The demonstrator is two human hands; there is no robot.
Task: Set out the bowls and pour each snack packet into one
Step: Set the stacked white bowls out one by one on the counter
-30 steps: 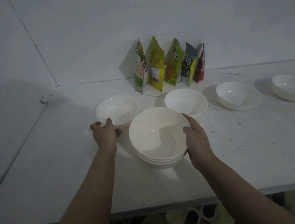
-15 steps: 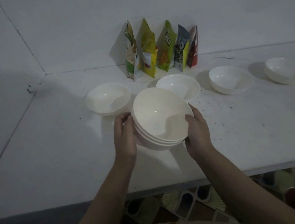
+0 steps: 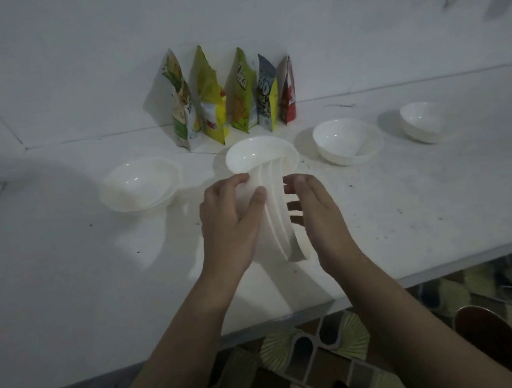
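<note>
Since half a second ago the stack of white glossy bowls [image 3: 279, 213] has tipped from mouth-up onto its edge, rims now facing right. Left hand [image 3: 230, 222] has its fingers [image 3: 239, 179] and thumb curled round the stack's backs; right hand [image 3: 314, 210] has loosely bent fingers [image 3: 291, 187] touching the front bowl's rim, firm grip not clear. Stack sits between the hands, above the white bench [image 3: 63, 286], near its front edge.

Handling, as a guess: rigid, smooth, slippery, likely breakable; nested bowls may stick. Best held by rim, thumb inside.

Four single white bowls [image 3: 140, 187] are set out in a row behind; five upright colourful snack packets [image 3: 227, 95] lean against the wall.

Stack count blurred, perhaps three. Second bowl partly hidden by stack. Packet openings unreadable in dim light.
</note>
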